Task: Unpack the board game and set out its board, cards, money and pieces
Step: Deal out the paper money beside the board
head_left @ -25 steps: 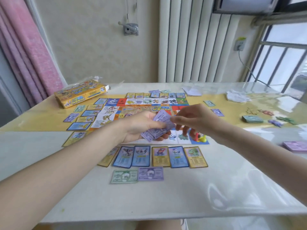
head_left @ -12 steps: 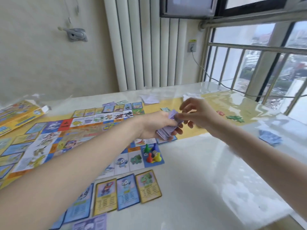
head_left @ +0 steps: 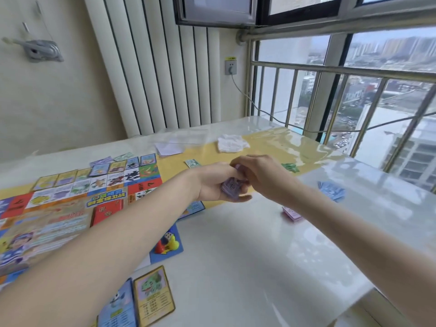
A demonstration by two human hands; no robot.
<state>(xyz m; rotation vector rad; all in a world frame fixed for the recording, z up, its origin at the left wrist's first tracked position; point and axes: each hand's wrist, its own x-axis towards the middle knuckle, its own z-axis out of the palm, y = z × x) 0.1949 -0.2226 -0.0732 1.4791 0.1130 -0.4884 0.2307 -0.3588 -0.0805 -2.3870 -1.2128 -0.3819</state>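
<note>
Left hand (head_left: 212, 182) at the centre of the frame, fingers curled round a small stack of purple money (head_left: 232, 188), held above the table (head_left: 247, 244); right hand (head_left: 262, 178) just to its right, fingertips bent down onto the top of the same stack, pinching at it, though blur hides exactly how

Board (head_left: 70, 208) spread flat across the left of the frame, its far right corner reaching under the left wrist; red card deck (head_left: 107, 212) lying on the board's middle

Red and yellow pieces (head_left: 167, 244) with a white die bunched on the blue corner square, below the left forearm

Yellow-bordered card (head_left: 153, 296) at the bottom centre, flat on the table, a blue-bordered card (head_left: 120, 308) touching its left edge

Row of small cards (head_left: 122, 165) lined along the board's far edge, upper left of centre

Green note (head_left: 193, 163) lying alone on the yellow strip just behind the left hand; green scrap (head_left: 290, 167) to the right of the right hand

Blue stack of notes (head_left: 331, 191) on the table at the right, well apart from the hands; pink stack of notes (head_left: 292, 214) nearer, partly hidden below the right forearm

Crumpled white paper (head_left: 232, 143) and a flat clear bag (head_left: 174, 145) at the far side of the table, near the ribbed wall panel
</note>
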